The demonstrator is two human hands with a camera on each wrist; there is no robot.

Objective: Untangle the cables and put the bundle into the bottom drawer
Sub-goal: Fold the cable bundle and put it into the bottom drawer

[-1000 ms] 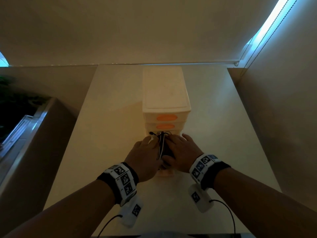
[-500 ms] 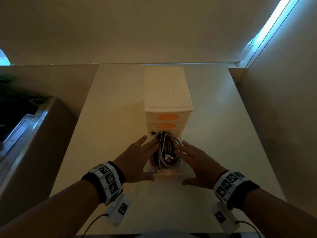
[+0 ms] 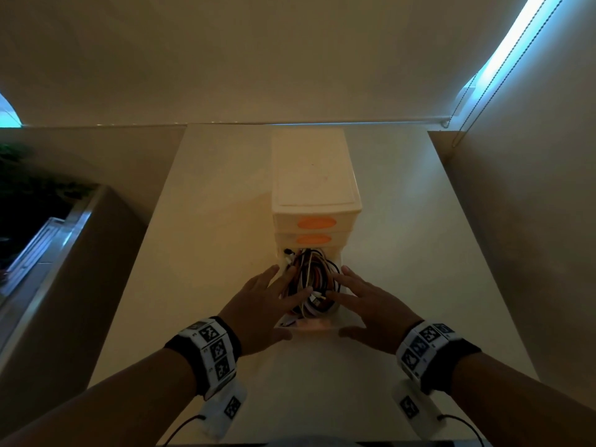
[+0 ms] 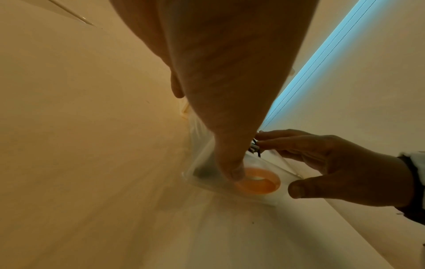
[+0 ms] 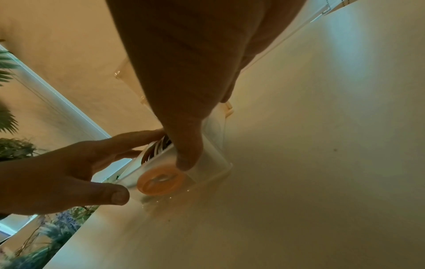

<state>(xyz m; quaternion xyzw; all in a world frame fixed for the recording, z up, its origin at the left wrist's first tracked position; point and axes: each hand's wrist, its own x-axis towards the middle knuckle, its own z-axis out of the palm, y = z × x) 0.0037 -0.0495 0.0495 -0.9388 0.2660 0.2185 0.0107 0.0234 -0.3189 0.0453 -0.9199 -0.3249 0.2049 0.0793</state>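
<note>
A bundle of coiled cables (image 3: 311, 279) in black, white, red and orange lies in the pulled-out bottom drawer (image 3: 309, 327) of a small cream drawer unit (image 3: 314, 185). My left hand (image 3: 258, 304) is spread flat at the drawer's left side, fingers straight, fingertips against the cables. My right hand (image 3: 367, 304) mirrors it on the right side, fingers straight beside the coil. The wrist views show the drawer's clear front with its orange ring handle (image 4: 257, 181) (image 5: 161, 182) and both thumbs close to it. Neither hand holds anything.
The unit stands mid-table on a pale tabletop (image 3: 200, 240), its two upper drawers closed with orange handles (image 3: 317, 223). A wall (image 3: 516, 221) runs along the right, a ledge with plants (image 3: 32, 201) on the left, and a blind with a bead cord (image 3: 464, 101) at the back right.
A second ago both hands were pressed together over the cables in the drawer. They have since let go, spread apart and drawn back a little to the drawer's sides, baring the coil.
</note>
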